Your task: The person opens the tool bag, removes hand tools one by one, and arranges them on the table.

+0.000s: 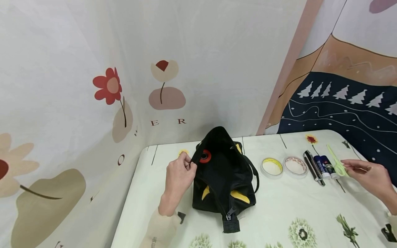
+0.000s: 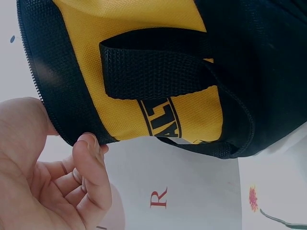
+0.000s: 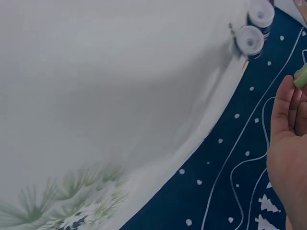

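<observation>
A black and yellow zip bag point(image 1: 217, 186) stands on the table with its mouth gaping toward me. My left hand point(image 1: 180, 177) pinches the bag's left rim between thumb and fingers. In the left wrist view, that hand point(image 2: 62, 167) grips the zipped edge beside a yellow panel with a black webbing loop point(image 2: 153, 72). Over at the right, my right hand point(image 1: 370, 177) holds light green scissors point(image 1: 338, 165) by the handles. Only a bit of the green handle point(image 3: 301, 76) shows in the right wrist view, at the fingertips.
Between bag and right hand lie a yellow-cored tape roll point(image 1: 272, 167), another clear tape roll point(image 1: 295, 166), a black box cutter-like tool point(image 1: 313, 167) and two blue glue sticks point(image 1: 325, 167) with white caps. A fabric wall point(image 1: 217, 69) rises behind the table.
</observation>
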